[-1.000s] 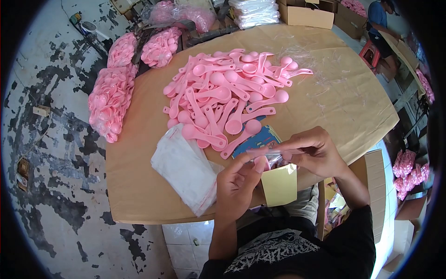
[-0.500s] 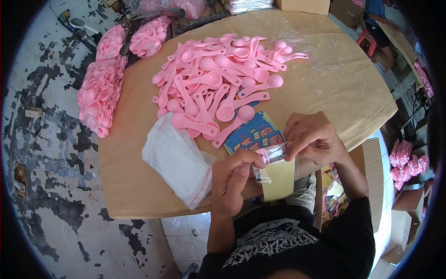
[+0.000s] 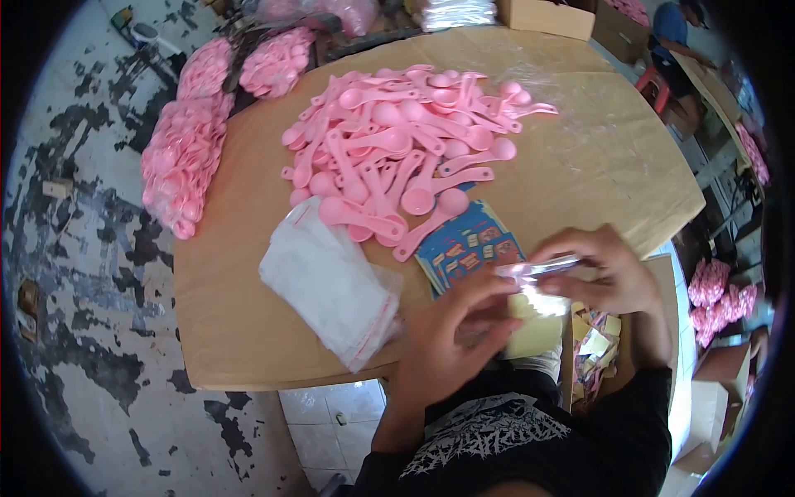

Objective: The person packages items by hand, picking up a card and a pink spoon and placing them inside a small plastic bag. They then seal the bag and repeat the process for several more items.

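Between my hands, near the table's front edge, is a clear plastic bag with a pale yellow card showing through it. A bit of pink shows at its top, partly hidden by fingers. My left hand pinches the bag's left upper edge. At the upper right, my right hand grips the shiny plastic with thumb and fingers. Just beyond lies a stack of blue printed cards. White-looking clear bags are piled left of my hands. Behind them spreads a heap of pink measuring spoons.
Brown paper covers the table. A cardboard box of packed pieces stands by my right side. Bundles of pink spoons sit off the table's left edge. A person is at another table at the far right.
Both hands have moved right with the bag, and my right hand has lowered slightly. The bag's top now looks folded, and the plastic catches bright glare. The view has shifted slightly.
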Tool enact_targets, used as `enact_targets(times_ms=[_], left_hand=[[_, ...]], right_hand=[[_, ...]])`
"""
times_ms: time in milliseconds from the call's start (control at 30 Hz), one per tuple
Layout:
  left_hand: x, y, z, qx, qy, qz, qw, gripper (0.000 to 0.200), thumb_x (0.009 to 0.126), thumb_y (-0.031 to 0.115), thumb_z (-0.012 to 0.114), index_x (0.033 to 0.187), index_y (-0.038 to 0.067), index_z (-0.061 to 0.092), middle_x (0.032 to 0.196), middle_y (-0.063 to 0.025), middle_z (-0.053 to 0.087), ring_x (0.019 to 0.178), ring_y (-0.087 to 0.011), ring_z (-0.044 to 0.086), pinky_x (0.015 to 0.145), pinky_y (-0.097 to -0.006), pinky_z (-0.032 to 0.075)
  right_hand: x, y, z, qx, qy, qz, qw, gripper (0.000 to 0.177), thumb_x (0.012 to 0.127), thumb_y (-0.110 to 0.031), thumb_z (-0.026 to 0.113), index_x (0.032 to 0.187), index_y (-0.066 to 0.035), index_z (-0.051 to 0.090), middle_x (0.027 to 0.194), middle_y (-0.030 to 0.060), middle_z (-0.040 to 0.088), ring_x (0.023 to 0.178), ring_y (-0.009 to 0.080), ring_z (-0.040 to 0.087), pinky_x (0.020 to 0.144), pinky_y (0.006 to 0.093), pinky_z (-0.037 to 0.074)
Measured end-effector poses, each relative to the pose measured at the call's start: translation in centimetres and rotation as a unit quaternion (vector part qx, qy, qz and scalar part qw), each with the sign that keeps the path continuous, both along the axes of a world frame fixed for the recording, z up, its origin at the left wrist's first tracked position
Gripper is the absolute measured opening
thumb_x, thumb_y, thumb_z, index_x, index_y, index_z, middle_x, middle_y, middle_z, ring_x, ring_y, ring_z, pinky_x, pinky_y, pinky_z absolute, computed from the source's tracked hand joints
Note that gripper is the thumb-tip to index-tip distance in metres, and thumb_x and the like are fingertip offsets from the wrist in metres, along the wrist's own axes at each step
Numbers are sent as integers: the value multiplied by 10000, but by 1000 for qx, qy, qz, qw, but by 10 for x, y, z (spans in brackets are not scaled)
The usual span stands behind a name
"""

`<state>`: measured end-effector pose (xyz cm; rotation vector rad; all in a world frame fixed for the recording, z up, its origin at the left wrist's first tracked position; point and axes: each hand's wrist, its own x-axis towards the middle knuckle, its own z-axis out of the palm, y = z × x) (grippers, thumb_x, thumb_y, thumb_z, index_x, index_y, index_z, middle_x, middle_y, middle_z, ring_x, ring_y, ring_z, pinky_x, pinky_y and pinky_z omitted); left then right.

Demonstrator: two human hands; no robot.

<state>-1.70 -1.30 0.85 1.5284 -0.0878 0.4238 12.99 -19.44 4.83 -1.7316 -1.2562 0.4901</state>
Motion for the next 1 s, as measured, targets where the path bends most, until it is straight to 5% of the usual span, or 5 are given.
enact_targets(times_ms=[167, 267, 400, 533, 1000], left_hand=[[-63, 48, -28, 68, -159, 156, 973, 354, 767, -5, 698, 1109, 16, 609, 1141, -174, 644, 1099, -315, 609, 865, -421, 538], [-85, 88, -19, 319, -85, 311, 891, 293, 744, 81, 693, 1032, 33, 664, 1117, -155, 660, 1109, -362, 594, 951, -499, 456], [-85, 98, -27, 436, -2, 292, 851, 272, 749, 128, 694, 1011, 54, 695, 1148, -100, 656, 1166, -362, 550, 1034, -520, 361], [-85, 94, -27, 434, 2, 291, 852, 272, 746, 119, 700, 1011, 62, 695, 1166, -103, 650, 1175, -362, 543, 1034, -522, 364], [-85, 97, -35, 383, -10, 344, 857, 182, 776, 32, 651, 953, 29, 691, 1090, -134, 662, 1134, -366, 580, 960, -457, 464]], right_hand=[[25, -48, 46, -239, -231, 71, 941, 293, 754, -41, 733, 1036, -37, 653, 984, 117, 679, 823, 273, 677, 707, 342, 521], [9, -12, 52, -135, -233, 7, 963, 281, 736, -105, 751, 993, -28, 667, 913, 112, 688, 834, 288, 650, 738, 371, 499], [-20, 83, 28, -22, -247, 31, 968, 263, 823, -214, 693, 965, 5, 658, 870, 143, 683, 802, 327, 648, 706, 414, 498], [-34, 158, 23, -231, -281, 88, 927, 340, 870, -317, 647, 867, 24, 646, 788, 161, 675, 736, 351, 650, 672, 433, 497], [-3, 168, 7, -77, -138, 101, 982, 181, 900, -135, 591, 954, 23, 660, 732, 172, 646, 647, 237, 635, 615, 360, 477]])
